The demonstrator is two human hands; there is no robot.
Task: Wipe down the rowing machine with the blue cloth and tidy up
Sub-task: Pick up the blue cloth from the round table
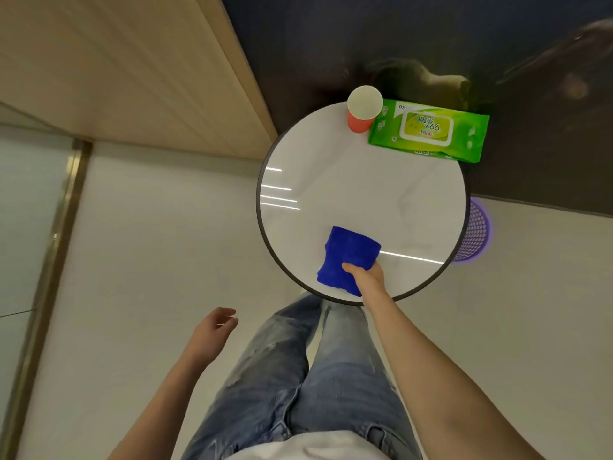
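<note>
A folded blue cloth (346, 255) lies on the near part of a round white table (358, 194) with a dark rim. My right hand (365, 277) grips the cloth's near right corner, thumb on top. My left hand (214, 330) hangs free over the floor to the left of my legs, fingers loosely curled, holding nothing. No rowing machine is in view.
At the table's far edge stand an orange paper cup (363, 109) and a green pack of wet wipes (429, 131). A purple mesh basket (476, 232) sits on the floor behind the table's right side. A beige wall panel runs on the left; dark flooring lies beyond.
</note>
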